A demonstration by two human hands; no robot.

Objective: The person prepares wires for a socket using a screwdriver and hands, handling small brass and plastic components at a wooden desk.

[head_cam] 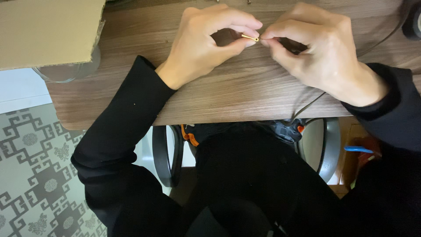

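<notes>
Wooden table (245,94): brown grain, rounded edge, spread across the upper half of the view.

Cardboard sheet (48,30): tan, flat, laid at 10 o'clock, overlapping a clear round container (66,72) set at the table's edge.

Patterned floor (30,171): grey with a dark key motif, seen at 8 o'clock.

Chair armrests (169,153): dark, curved, seen at 6 o'clock beneath the table.

Dark cable (315,98): thin, run across the table toward 4 o'clock.

Left hand (206,44): black-sleeved, curled, placed at 12 o'clock; thumb and forefinger are closed on the small metal piece.

Right hand (315,48): black-sleeved, curled, placed at 1 o'clock; fingertips are pinched at the piece's other end.

Small metal piece (250,37): slender, gold-coloured, short, held level just above the table between both hands. Finer detail cannot be made out.
</notes>
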